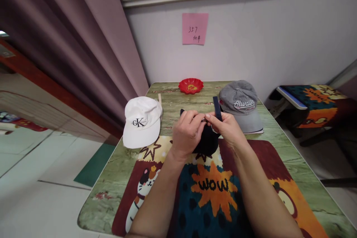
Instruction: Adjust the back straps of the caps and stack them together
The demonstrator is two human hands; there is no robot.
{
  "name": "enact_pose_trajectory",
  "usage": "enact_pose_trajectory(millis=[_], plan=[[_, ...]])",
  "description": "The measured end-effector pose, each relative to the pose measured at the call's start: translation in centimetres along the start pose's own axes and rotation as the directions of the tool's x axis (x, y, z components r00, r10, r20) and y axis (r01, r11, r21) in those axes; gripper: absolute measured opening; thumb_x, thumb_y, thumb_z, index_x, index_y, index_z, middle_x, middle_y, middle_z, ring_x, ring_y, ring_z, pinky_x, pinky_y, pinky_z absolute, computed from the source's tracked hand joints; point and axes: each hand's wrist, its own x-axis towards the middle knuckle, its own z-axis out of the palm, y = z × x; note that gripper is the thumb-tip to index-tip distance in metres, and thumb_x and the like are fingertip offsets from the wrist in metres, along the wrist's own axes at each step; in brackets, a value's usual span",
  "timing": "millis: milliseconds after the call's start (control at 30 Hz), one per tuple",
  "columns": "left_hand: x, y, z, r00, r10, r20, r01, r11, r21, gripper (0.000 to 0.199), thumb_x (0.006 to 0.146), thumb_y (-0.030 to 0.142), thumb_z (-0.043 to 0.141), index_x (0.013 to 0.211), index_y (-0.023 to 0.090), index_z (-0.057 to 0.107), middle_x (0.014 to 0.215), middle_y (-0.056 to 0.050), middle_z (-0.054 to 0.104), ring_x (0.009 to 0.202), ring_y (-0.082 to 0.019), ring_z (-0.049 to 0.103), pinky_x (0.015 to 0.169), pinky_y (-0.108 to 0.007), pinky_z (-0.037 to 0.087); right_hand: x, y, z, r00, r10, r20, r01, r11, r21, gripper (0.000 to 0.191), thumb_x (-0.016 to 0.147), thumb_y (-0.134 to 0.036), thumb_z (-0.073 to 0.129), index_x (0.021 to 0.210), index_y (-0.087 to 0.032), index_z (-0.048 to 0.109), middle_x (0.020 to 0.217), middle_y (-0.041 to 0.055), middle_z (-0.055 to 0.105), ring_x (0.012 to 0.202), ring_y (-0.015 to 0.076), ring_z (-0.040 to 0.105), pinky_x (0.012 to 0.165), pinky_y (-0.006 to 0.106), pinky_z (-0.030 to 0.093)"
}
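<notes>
Dark cap [208, 145], seen through my head camera, sits at the middle of the tabletop [103, 182], below and between the two hands. Largest of what I view is this wood-patterned tabletop; next comes the printed mat [206, 212], which covers its near middle and runs toward the near edge. A grey cap [238, 98] lies by the right edge, toward the far right corner; a white cap [142, 121] lies by the left edge, its brim toward the near side. A red dish [191, 86] stands near the far edge.

The left hand [188, 132] has its fingers curled in, grasping the dark cap at its fastening, as I judge it, though its thumb is hidden from me. The right hand [227, 124] pinches the cap's strap [216, 108], whose free end rises nearly upright between this hand and the grey cap.

Key relation: the cap's body lies on the near side of the meeting fingertips, over the mat's far border. Both hands are about equally near. The strap's visible length points away from the near edge; the cap's own long axis I cannot tell, since the hands cover it.
</notes>
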Motion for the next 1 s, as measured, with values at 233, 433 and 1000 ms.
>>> enact_pose_trajectory(millis=[233, 433, 1000], plan=[[-0.2, -2.0, 0.4, 0.911, -0.391, 0.136, 0.396, 0.728, -0.559, 0.017, 0.085, 0.026, 0.075, 0.099, 0.017, 0.075, 0.093, -0.005, 0.074, 0.071, -0.012, 0.069, 0.07, -0.024, 0.058, 0.0, -0.6, -0.4, 0.992, -0.122, -0.033, 0.122, 0.992, -0.015, 0.057, 0.092, -0.07, 0.052, 0.106, -0.017, 0.068, 0.064, -0.0008, 0.058, 0.046, 0.0085, 0.035, 0.045, 0.025, 0.023], [-0.8, -4.3, 1.1, 0.725, -0.548, 0.417, 0.636, 0.301, -0.71, 0.031, 0.073, 0.033, 0.084, 0.097, 0.015, 0.074, 0.076, -0.002, 0.075, 0.068, -0.015, 0.071, 0.07, -0.027, 0.062, -0.1, -1.0, -1.6, 0.969, -0.238, -0.062, 0.217, 0.946, -0.241, 0.035, 0.095, -0.051, 0.054, 0.093, -0.019, 0.069, 0.066, -0.0003, 0.057, 0.051, 0.0109, 0.041, 0.048, 0.026, 0.027], [-0.3, -3.6, 0.3, 0.745, -0.549, 0.378, 0.606, 0.32, -0.729, 0.03, 0.07, 0.03, 0.086, 0.094, 0.015, 0.076, 0.08, -0.004, 0.076, 0.068, -0.013, 0.069, 0.067, -0.024, 0.059, -0.6, -1.1, -0.5, 0.979, -0.203, -0.008, 0.187, 0.916, -0.355, 0.045, 0.084, -0.06, 0.064, 0.079, -0.017, 0.075, 0.059, 0.0028, 0.055, 0.062, 0.017, 0.05, 0.052, 0.027, 0.031]])
